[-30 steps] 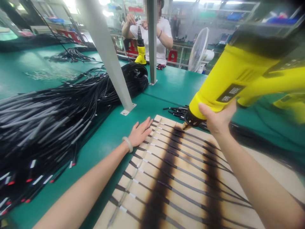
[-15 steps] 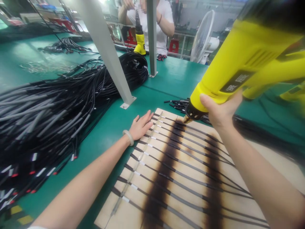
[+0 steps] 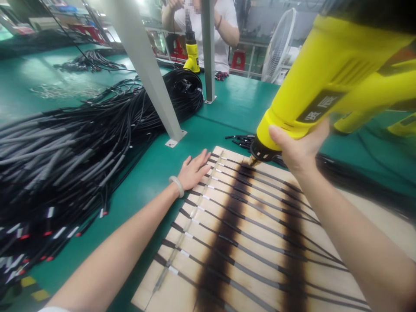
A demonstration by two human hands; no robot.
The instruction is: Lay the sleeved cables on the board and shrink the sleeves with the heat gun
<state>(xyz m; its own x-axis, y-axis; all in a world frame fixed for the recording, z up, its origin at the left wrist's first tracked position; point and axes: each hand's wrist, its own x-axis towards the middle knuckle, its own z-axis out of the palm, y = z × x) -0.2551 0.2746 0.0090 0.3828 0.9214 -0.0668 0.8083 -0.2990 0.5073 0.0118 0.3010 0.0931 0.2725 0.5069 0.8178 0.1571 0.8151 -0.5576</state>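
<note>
Many cables (image 3: pixel 258 258): across board (image 3: pixel 147 290), share done unclear
Left hand (image 3: pixel 193 171): fingers spread, board's edge
Right hand (image 3: pixel 300 145): fingers round gun (image 3: pixel 308 95), board's far end

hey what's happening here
One person's right hand grips a yellow heat gun, its nozzle angled down near the far end of a scorched band on a wooden board. Dark cables lie in a row across the board. The left hand rests open by the board's left edge, at some cable ends. Across the green table, a co-worker is behind another yellow gun pointing upward.
</note>
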